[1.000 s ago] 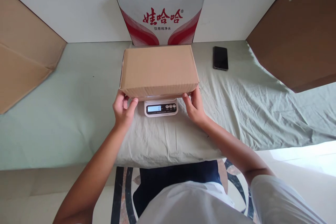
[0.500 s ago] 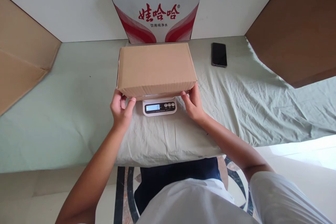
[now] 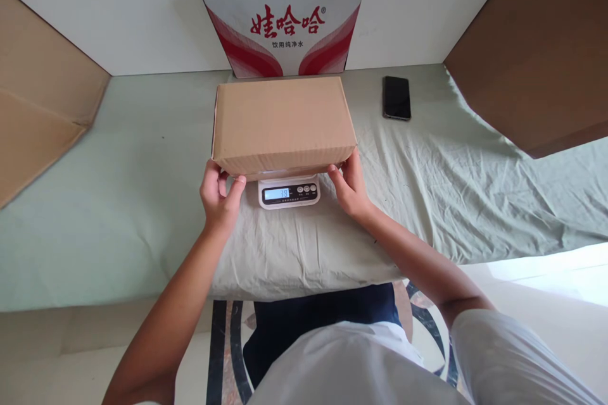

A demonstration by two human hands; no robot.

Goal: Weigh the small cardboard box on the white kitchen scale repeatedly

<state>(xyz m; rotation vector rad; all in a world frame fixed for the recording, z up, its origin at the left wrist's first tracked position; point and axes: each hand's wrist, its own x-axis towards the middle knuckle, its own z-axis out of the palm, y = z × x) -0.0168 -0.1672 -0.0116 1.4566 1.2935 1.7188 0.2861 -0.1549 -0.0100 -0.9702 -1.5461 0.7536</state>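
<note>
A closed brown cardboard box (image 3: 284, 117) rests over a white digital scale (image 3: 289, 204), hiding the weighing platform. Only the scale's front shows, with a lit display that seems to read 38 and several round buttons beside it. My left hand (image 3: 222, 193) grips the box's near left corner, thumb on the front face and fingers partly hidden along the side. At the near right corner my right hand (image 3: 349, 185) holds the box the same way, its fingers partly out of sight.
A white and red carton (image 3: 287, 25) with Chinese lettering stands behind the box. A black phone (image 3: 396, 98) lies on the green cloth (image 3: 156, 202) to the right. Large cardboard boxes flank both sides, one at left (image 3: 42, 95) and one at right (image 3: 536, 63).
The scale's display has gone from 0 to what looks like 38. My hands and the box stay in practically the same place.
</note>
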